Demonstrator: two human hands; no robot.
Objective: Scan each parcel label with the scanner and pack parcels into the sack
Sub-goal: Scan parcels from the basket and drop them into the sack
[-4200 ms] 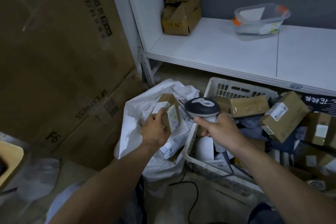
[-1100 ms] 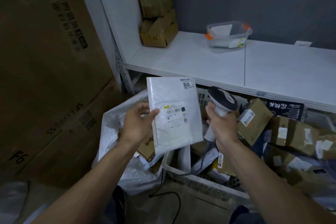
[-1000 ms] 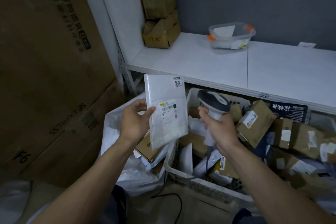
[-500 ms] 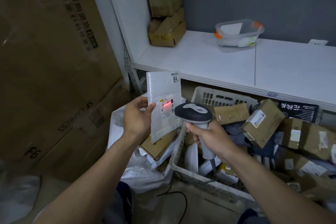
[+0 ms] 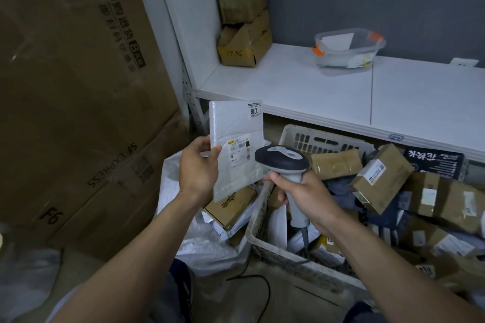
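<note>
The flat white parcel [image 5: 236, 126] is standing upright in the air above the open sack [image 5: 210, 249], with its label [image 5: 239, 151] facing the person. It looks like a thin padded envelope. It is probably light and somewhat bendy, with a smooth plastic skin that may be slipping easily between fingers. A pinch along one side edge, clear of the label, seems the sensible place to take it. Nothing is suggesting that it is fragile, though what is inside cannot be told.

The left hand [image 5: 198, 165] is gripping it that way, at the lower left edge. The thumb is lying on the front face and the fingers are curling round behind, where they are hidden. The right hand [image 5: 307, 194] is wrapping its fingers around the handle of the scanner [image 5: 282, 158]. The scanner's dark head is pointing at the label from just beside the parcel's right edge. Whether a finger is pressing the trigger cannot be told, and no beam is showing on the label.

Below the parcel, the sack is holding a brown box [image 5: 231, 207] and some white packets. To the right, a white basket [image 5: 325, 139] is brimming with more boxes. It is sitting under a white shelf [image 5: 301, 86] that is carrying a clear plastic tub [image 5: 346, 47]. Large cardboard cartons [image 5: 78, 86] are standing at the left.
</note>
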